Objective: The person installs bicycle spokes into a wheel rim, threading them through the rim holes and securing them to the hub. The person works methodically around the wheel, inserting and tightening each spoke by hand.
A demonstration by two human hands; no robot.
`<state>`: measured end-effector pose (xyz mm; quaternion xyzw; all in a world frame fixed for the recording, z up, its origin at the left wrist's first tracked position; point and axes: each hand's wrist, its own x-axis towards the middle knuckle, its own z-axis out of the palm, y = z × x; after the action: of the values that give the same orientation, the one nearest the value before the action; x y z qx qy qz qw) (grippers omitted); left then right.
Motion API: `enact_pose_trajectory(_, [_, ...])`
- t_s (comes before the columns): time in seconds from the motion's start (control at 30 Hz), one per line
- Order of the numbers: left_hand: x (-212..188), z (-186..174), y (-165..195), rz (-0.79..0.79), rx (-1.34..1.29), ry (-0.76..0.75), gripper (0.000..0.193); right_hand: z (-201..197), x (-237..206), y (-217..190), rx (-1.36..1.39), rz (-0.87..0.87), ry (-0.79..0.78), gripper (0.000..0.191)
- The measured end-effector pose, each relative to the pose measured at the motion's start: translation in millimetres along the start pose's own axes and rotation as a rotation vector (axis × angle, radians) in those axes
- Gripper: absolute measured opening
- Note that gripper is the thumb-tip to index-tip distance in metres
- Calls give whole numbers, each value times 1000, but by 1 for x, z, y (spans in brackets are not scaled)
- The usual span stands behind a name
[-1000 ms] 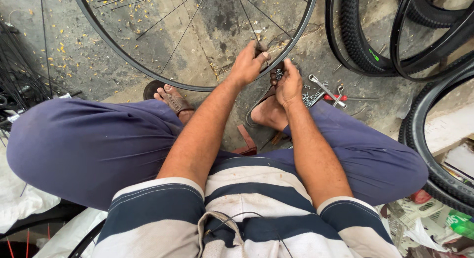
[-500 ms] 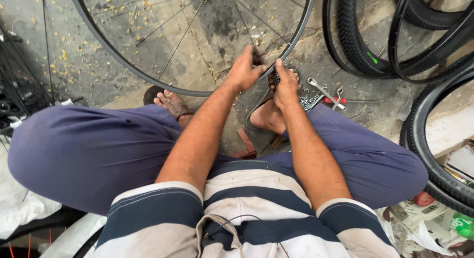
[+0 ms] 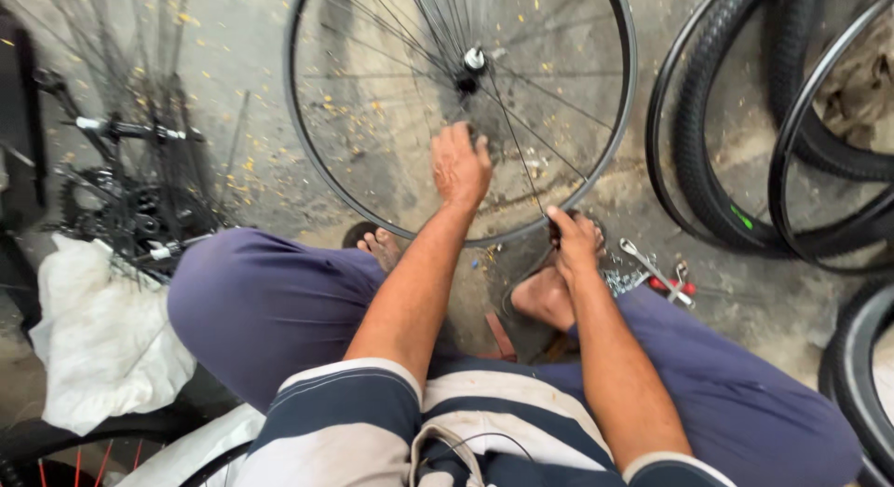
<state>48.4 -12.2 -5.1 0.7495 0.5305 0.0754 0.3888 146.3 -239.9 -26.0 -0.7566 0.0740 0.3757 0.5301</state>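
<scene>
A black spoked bicycle wheel point(image 3: 622, 124) stands upright on the concrete in front of me, its hub point(image 3: 474, 60) near the top centre. My left hand point(image 3: 460, 164) reaches in among the spokes below the hub, fingers curled around spokes. Lower down, my right hand point(image 3: 575, 237) pinches the rim's bottom edge where a spoke meets it; a small dark tool may be in its fingers, but I cannot tell. My sandalled feet point(image 3: 540, 301) rest just under the rim.
Wrenches and a red-handled tool point(image 3: 656, 275) lie on the floor by my right foot. Black tyres point(image 3: 717, 170) lean at the right. A bicycle's gears and a bundle of spokes point(image 3: 130, 184) stand at the left beside a white cloth point(image 3: 102, 338).
The view has tilted up, showing the hub. My left hand has left the rim and moved up into the spokes. My right hand stays at the rim's lower edge.
</scene>
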Motion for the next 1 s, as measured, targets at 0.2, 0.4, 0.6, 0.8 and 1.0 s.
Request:
enact_pose_trajectory(0.2, [55,-24,-35,230,528,94,47,-7,4,10,54,-24,-13,22])
enact_pose_trajectory(0.4, [75,-36,-55,264,584,-10,44,-7,3,6,64,-19,-8,23])
enact_pose_trajectory(0.6, [45,-13,-43,91,306,-167,23,1,-8,-14,10,-68,3,27])
enact_pose_trajectory(0.8, [16,31,15,134,-1,-453,54,10,-24,-55,-3,-48,-43,32])
enact_pose_trajectory(1.0, [75,34,22,724,441,-201,40,10,-30,-69,-117,-2,-76,30])
